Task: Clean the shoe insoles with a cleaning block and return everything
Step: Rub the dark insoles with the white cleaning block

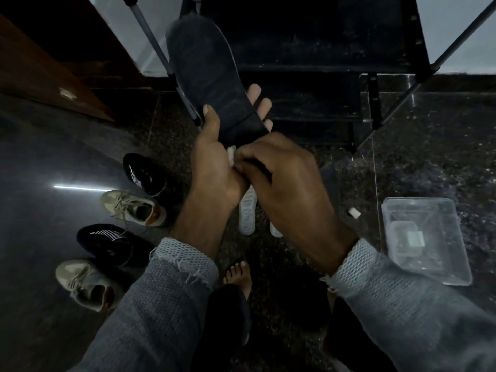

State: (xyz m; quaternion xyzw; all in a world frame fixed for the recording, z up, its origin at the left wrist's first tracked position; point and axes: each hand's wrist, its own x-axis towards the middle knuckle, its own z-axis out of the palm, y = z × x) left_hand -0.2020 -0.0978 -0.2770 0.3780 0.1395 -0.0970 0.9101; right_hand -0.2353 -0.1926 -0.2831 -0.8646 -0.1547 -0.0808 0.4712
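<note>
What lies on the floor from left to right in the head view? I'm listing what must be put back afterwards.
Nearest beige shoe → nearer black shoe → farther beige shoe → farther black shoe → white insoles → small white block → clear plastic tray.

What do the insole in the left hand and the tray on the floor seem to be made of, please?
Insole: probably foam with a dark fabric face; matte, faintly scuffed, with a pale edge along its rim. Tray: clear plastic, glossy; the speckled floor shows through it and its rim catches light.
</note>
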